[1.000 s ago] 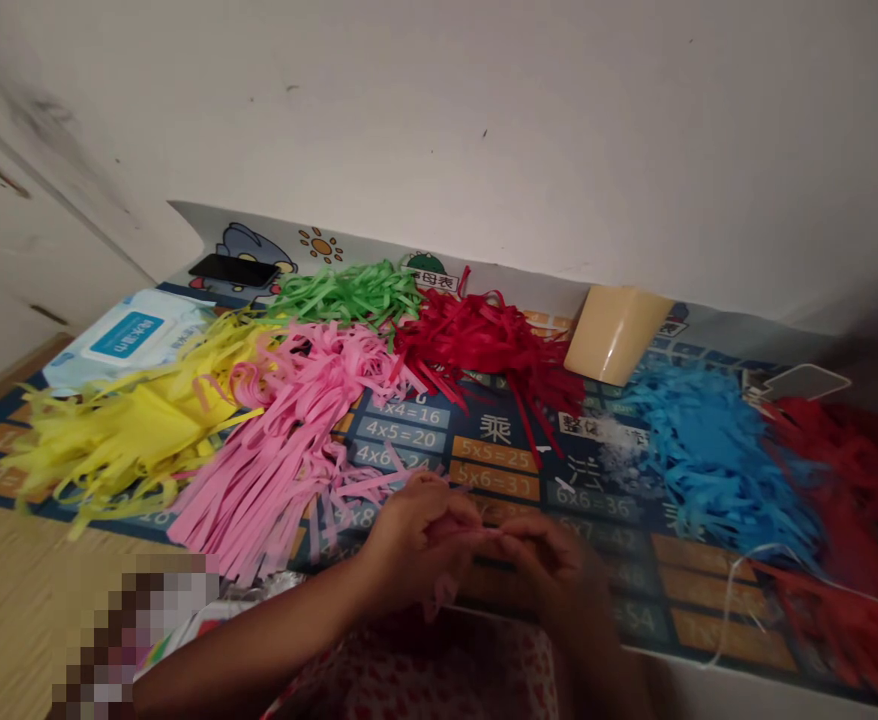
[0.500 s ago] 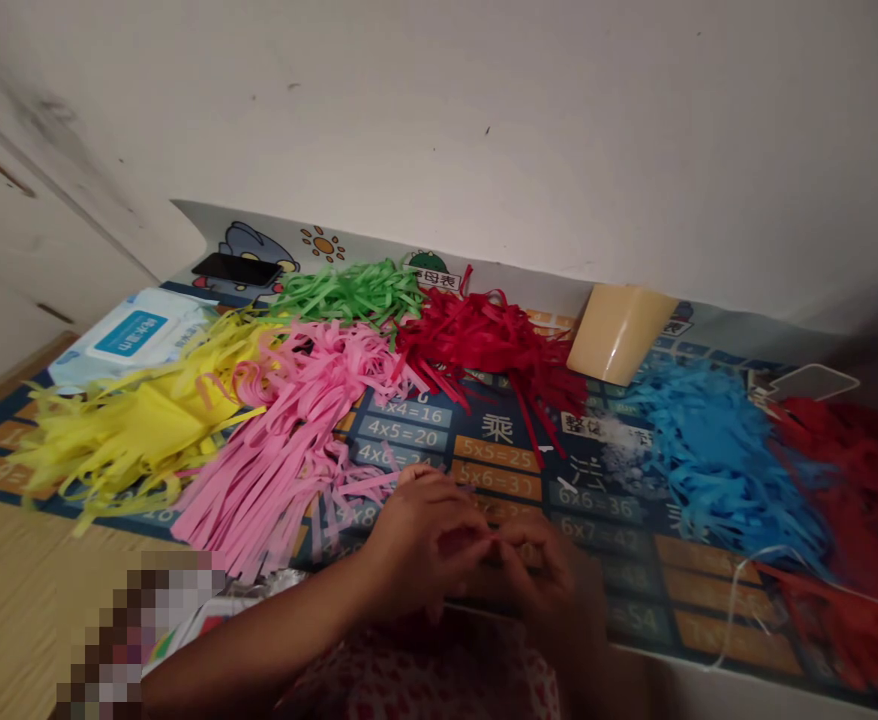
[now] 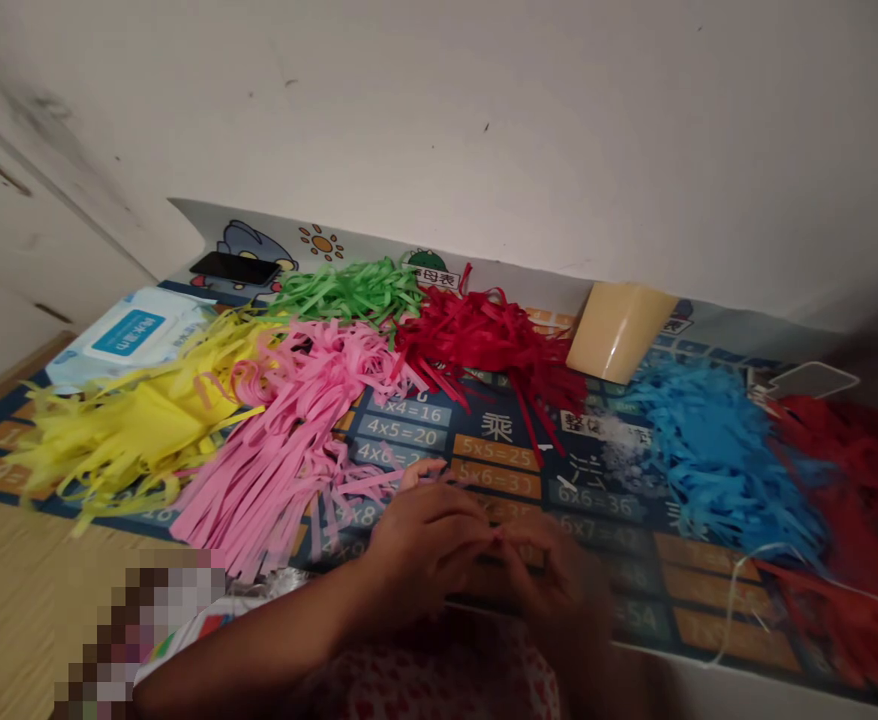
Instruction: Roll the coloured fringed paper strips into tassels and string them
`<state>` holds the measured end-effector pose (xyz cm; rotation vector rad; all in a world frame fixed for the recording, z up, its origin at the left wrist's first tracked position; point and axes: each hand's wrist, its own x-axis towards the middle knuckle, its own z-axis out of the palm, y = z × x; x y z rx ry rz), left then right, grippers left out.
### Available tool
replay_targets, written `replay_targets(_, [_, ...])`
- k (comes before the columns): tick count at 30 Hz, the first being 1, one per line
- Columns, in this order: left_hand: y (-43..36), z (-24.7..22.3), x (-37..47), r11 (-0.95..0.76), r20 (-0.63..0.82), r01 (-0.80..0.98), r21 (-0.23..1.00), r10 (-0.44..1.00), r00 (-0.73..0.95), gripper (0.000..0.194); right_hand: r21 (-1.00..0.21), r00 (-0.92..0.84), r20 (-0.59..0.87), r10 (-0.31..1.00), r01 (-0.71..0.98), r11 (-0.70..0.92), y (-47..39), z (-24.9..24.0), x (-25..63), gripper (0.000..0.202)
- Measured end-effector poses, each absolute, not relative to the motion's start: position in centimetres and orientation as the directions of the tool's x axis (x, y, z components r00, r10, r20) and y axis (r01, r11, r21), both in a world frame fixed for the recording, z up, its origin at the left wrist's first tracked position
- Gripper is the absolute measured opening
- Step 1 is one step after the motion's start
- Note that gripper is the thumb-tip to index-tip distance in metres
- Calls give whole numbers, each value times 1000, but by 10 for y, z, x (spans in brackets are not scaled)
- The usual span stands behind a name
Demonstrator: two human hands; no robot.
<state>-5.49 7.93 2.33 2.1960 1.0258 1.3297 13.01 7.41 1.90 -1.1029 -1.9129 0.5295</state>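
My left hand point(image 3: 428, 545) is closed in front of me, thumb and fingers pinched together. My right hand point(image 3: 551, 575) meets it fingertip to fingertip, also pinching and blurred by motion. A tiny pinkish-red spot shows where the fingertips meet; whatever they hold is too small to name. Just left of my hands lies a pile of pink strips point(image 3: 259, 480), its loose ends reaching close to my left hand. Behind them is a bunch of dark red strips point(image 3: 491, 340). To the right is a heap of blue strips point(image 3: 724, 450).
Yellow strips point(image 3: 146, 420) and green strips point(image 3: 353, 292) lie left and back. A wipes pack point(image 3: 131, 335), phone point(image 3: 236, 268), yellowish container point(image 3: 619, 335) and orange-red strips point(image 3: 844, 560) surround the printed mat point(image 3: 495, 470). White string point(image 3: 731, 600) lies front right. A wall point(image 3: 439, 130) stands behind.
Both hands stay together, the right shifting slightly. The left hand has turned a little, so the pinkish piece seen under its fingers no longer shows. Nothing on the table has moved.
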Motion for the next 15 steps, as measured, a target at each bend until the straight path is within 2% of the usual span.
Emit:
replay_targets(6, [79,20,-56,-643,566,425,637,764,309,11,-649,-267,507,820,508,567,76,20,130,9])
replay_targets(11, [83,19,-48,-592,452,553,587,806,382,19,-521,-335,501,798,620,586,75,20,124,17])
replay_targets(15, [90,13,-43,-668,519,546,506,741,425,20,-493,-260,542,799,672,553,71,8,125,14])
